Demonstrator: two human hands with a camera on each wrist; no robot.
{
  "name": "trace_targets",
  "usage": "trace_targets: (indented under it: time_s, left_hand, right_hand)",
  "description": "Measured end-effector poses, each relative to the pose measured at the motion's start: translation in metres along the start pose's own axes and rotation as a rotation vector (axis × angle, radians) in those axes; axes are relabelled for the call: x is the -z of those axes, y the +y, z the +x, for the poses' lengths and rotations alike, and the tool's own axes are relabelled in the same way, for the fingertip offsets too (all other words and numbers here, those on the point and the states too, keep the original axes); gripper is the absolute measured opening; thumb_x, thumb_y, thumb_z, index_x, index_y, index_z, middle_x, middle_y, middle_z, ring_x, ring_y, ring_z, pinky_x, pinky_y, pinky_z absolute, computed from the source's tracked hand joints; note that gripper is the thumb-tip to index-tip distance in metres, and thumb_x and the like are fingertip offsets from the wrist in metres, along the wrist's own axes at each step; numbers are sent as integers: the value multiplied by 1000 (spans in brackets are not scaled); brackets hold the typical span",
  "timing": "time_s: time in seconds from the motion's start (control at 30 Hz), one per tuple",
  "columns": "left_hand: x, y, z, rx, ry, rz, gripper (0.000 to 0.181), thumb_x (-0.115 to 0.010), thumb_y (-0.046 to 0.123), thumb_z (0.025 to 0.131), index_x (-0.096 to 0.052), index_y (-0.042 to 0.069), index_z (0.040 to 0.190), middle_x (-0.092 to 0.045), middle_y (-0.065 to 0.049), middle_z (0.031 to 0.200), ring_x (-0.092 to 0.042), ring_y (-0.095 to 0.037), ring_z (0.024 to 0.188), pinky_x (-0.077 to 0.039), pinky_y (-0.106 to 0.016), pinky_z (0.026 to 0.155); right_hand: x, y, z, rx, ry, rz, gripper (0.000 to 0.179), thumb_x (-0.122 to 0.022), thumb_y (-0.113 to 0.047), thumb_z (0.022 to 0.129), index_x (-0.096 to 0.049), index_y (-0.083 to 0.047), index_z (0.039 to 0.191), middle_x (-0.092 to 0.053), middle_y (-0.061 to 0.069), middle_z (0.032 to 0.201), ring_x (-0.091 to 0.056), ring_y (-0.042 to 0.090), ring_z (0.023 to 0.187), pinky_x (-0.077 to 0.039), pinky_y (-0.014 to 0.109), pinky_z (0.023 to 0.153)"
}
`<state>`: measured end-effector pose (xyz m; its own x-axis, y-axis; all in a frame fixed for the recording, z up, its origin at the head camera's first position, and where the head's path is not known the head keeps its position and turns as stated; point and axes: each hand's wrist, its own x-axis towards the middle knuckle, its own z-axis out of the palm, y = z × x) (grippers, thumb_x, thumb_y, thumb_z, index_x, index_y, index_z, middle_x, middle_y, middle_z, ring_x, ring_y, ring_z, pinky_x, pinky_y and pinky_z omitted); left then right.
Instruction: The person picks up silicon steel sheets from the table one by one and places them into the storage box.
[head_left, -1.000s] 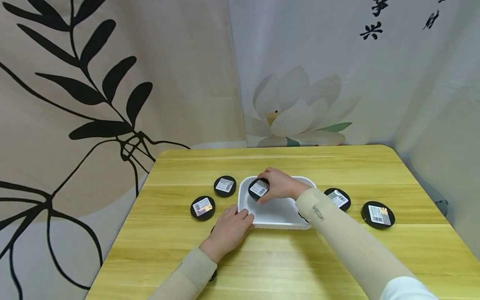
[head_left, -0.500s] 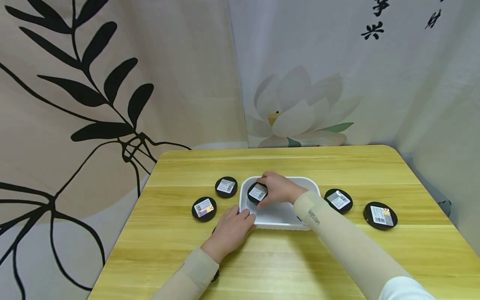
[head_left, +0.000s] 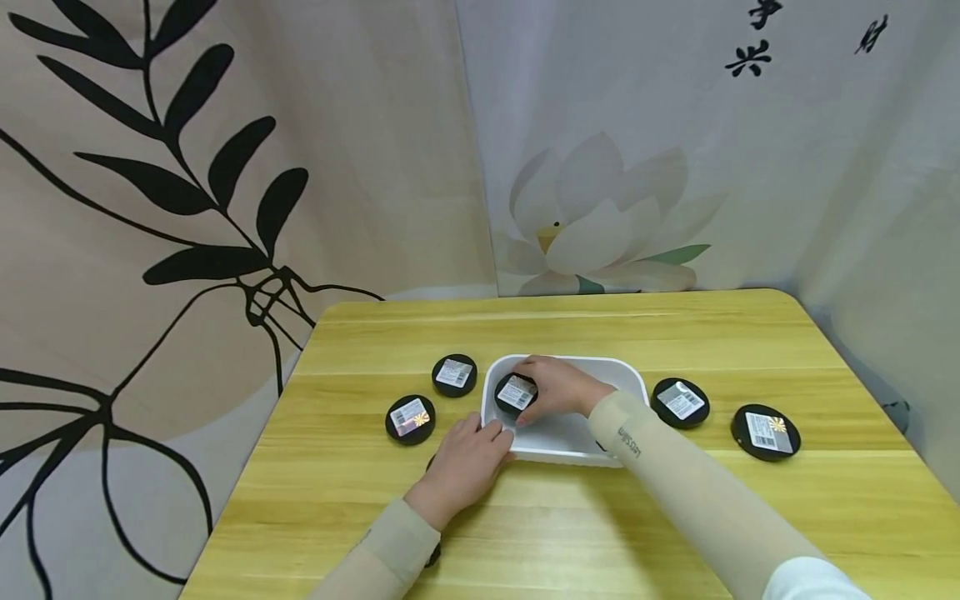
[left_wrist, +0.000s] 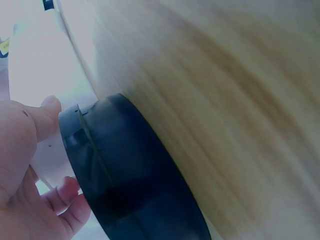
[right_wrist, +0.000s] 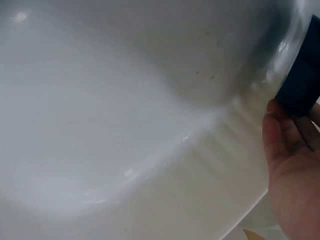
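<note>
My right hand (head_left: 561, 390) pinches a flat black round container (head_left: 516, 393) by its edge, inside the left end of a white rectangular tray (head_left: 570, 438). A white barcode label faces up on it. In the right wrist view, the fingertips (right_wrist: 276, 122) meet the dark container (right_wrist: 302, 75) at the tray wall (right_wrist: 210, 155). My left hand (head_left: 467, 462) grips the tray's near left corner, fingers over the rim. Close by it in the left wrist view stands another black round container (left_wrist: 135, 175), mostly hidden under the hand in the head view.
Left of the tray lie two labelled black containers, one farther back (head_left: 454, 375) and one nearer (head_left: 410, 419). Two more, one close to the tray (head_left: 680, 402) and one farther out (head_left: 765, 432), lie to its right. Another dark edge (head_left: 434, 557) shows beside the left sleeve. Printed curtains (head_left: 390, 167) hang behind the wooden table (head_left: 555, 533).
My right hand has lowered slightly with the black container into the tray's left end. The left hand stays on the tray corner. The whole view has shifted a little.
</note>
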<state>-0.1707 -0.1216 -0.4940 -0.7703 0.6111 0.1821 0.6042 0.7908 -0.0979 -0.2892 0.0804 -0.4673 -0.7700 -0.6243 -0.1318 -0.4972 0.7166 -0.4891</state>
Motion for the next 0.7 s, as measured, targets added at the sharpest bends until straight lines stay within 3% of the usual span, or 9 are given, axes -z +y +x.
trace_targets:
  time_s: [0.7]
  left_hand:
    - [5, -1, 1, 3, -28, 4, 23, -56, 42, 102, -59, 19, 101, -59, 5, 95, -40, -18, 80, -38, -29, 70]
  right_hand:
    - [-12, 2, 2, 78, 9, -44, 84, -94, -37, 68, -57, -9, 139, -62, 7, 139, -57, 26, 127, -41, 43, 113]
